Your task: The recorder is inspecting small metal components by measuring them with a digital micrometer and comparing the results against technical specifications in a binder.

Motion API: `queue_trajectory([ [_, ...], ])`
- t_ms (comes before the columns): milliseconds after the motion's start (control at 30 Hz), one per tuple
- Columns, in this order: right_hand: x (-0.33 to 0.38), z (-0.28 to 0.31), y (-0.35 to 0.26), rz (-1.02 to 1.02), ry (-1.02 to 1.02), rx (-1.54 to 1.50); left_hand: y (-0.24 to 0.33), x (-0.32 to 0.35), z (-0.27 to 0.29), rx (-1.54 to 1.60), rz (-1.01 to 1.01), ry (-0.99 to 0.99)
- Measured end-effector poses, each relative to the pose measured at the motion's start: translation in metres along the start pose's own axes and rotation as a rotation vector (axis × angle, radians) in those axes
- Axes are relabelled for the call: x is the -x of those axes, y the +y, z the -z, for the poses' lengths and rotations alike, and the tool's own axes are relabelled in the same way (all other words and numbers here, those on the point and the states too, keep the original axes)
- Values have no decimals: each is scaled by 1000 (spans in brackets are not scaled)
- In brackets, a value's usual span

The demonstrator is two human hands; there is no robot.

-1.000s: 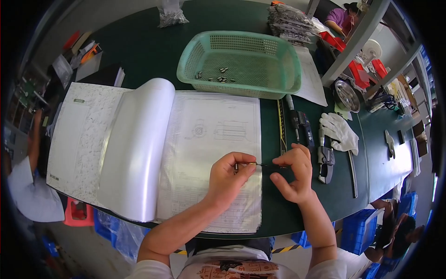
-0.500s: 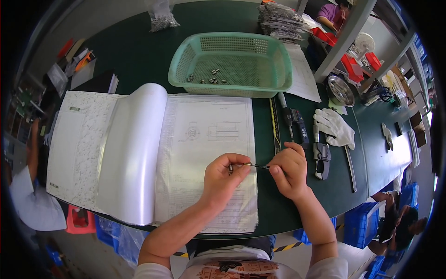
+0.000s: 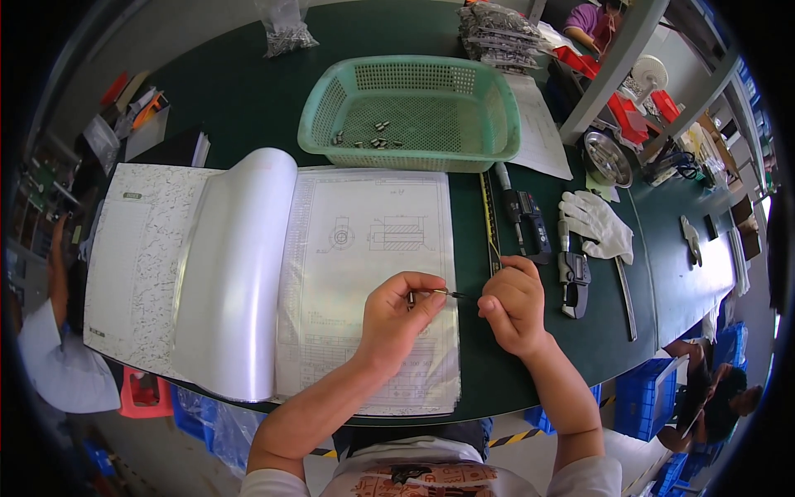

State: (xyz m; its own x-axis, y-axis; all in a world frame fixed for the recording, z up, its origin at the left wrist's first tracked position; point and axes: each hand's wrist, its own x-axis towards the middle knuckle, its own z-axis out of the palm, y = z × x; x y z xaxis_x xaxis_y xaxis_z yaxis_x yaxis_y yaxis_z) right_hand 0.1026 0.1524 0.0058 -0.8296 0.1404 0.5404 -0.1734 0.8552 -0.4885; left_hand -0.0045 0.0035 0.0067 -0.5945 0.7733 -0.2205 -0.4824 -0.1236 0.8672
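Both your hands meet over the open drawing book [image 3: 364, 248]: left hand [image 3: 396, 319] fingers pinching a small metal part [image 3: 439, 292], right hand [image 3: 513, 302] curled at its tip. Loosen that pinch and it could roll off the table [image 3: 248, 99].

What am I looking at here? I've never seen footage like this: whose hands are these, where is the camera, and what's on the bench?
A fisheye camera on the person's head looks down, so edges bend. No robot is involved. The left hand and right hand pinch a thin metal pin between them. They work over an open binder of drawings on a dark green table. Beyond lie a green basket holding small metal parts, calipers and a white glove.
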Motion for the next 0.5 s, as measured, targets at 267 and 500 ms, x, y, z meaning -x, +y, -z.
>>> queue_trajectory([
  [267, -1, -1, -1, 12, 50, -6, 2, 1, -2, -61, 16, 10],
  [500, -4, 1, -2, 30, 29, -15, 2, 1, -2, -22, 20, 13],
])
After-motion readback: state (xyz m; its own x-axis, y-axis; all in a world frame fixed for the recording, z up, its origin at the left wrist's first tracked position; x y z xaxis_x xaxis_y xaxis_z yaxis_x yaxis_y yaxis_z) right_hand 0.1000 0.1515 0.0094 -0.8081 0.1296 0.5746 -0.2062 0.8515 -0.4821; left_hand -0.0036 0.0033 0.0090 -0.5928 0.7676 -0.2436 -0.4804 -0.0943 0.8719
